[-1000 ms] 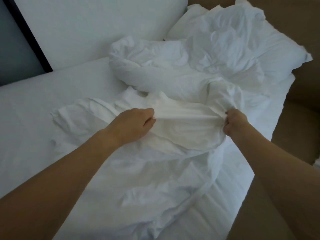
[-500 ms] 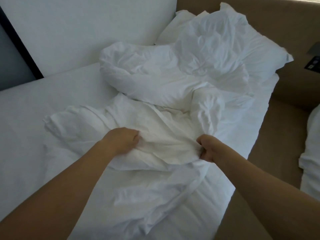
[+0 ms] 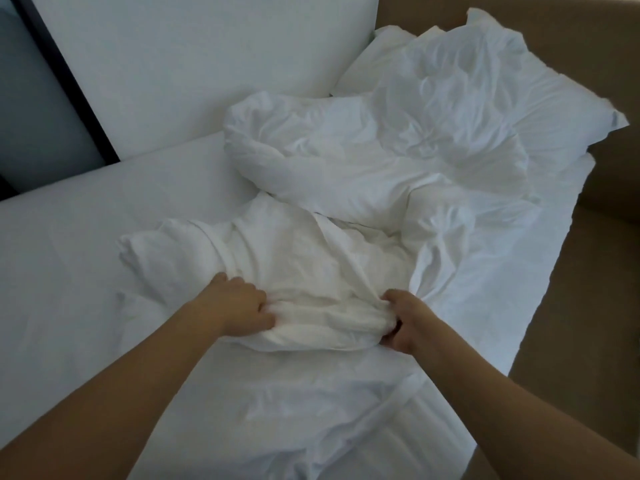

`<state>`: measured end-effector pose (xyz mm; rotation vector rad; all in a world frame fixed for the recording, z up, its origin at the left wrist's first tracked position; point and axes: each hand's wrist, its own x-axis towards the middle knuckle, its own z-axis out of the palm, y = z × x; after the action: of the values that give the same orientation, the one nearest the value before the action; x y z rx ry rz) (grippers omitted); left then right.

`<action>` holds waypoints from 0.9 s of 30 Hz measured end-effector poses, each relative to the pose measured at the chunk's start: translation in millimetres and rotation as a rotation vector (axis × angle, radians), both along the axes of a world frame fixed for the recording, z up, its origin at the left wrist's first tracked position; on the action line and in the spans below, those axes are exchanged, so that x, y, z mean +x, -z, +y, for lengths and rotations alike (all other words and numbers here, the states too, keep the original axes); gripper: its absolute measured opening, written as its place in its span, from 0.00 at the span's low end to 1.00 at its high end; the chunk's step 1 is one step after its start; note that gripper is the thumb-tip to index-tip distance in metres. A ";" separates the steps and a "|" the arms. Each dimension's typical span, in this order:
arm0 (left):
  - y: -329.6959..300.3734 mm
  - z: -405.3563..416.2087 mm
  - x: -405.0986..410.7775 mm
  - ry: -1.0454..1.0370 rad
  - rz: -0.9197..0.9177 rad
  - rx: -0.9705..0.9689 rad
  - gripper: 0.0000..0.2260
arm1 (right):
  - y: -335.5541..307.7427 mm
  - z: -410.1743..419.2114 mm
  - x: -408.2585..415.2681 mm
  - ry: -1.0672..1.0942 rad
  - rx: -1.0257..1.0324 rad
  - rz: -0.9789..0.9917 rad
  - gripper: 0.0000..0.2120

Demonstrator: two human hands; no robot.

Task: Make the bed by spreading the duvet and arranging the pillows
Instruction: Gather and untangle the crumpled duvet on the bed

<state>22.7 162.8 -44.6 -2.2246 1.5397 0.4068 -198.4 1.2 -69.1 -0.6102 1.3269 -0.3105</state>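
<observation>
I log: duvet (image 3: 346, 168), white; pillow (image 3: 540, 109), white; bed (image 3: 69, 244) sheet, white; headboard (image 3: 554, 15), tan; floor (image 3: 588, 306), tan.

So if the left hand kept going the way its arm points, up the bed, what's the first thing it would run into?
Most likely the bunched duvet its grip already holds: the left hand points into that heap. The pillow lies farther on, though depth is hard to judge.
</observation>
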 end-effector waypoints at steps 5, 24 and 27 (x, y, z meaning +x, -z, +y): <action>3.1 -1.0 -13.6 -0.073 0.034 -0.017 0.19 | 9.9 -2.9 7.0 0.033 -0.062 0.128 0.10; -4.3 75.3 -27.6 0.312 -0.103 -0.800 0.08 | 18.8 78.1 30.5 0.061 -0.008 -0.384 0.23; 1.9 84.1 -36.8 0.185 -0.087 -0.445 0.14 | 12.4 75.5 38.6 0.112 -0.010 -0.183 0.16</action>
<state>-14.1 246.9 -46.4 -2.3431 1.9136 -0.0999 -159.8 76.7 -81.5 -0.5043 1.1859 -0.4544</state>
